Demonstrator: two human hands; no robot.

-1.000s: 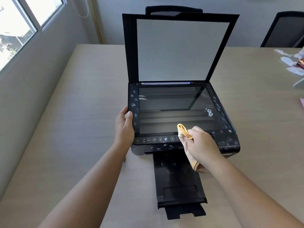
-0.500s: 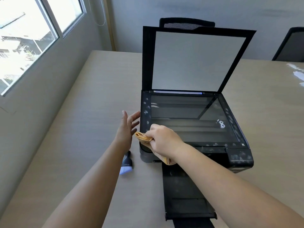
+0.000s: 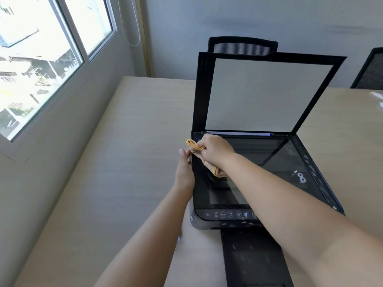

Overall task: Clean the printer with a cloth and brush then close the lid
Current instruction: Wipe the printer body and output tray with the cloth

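A black printer point(image 3: 306, 162) stands on the table with its scanner lid point(image 3: 267, 96) raised upright, white pad facing me. My right hand point(image 3: 215, 154) is shut on a folded orange cloth point(image 3: 193, 145) and presses it on the far left corner of the scanner glass point(image 3: 269, 158). My left hand point(image 3: 184, 170) lies along the printer's left side, thumb on the rim, holding it. A small bluish sliver, perhaps the brush point(image 3: 179, 238), shows beside my left forearm; the rest is hidden.
The black output tray point(image 3: 252, 259) sticks out toward me from the printer's front. White specks point(image 3: 301, 178) lie on the right of the glass. A window point(image 3: 41, 59) is on the left wall and a dark chair point(image 3: 371, 73) stands at the back right.
My right hand moved the cloth from the front control panel to the left and up to the far left corner of the glass. My left hand lifted off, then returned to the printer's left side.
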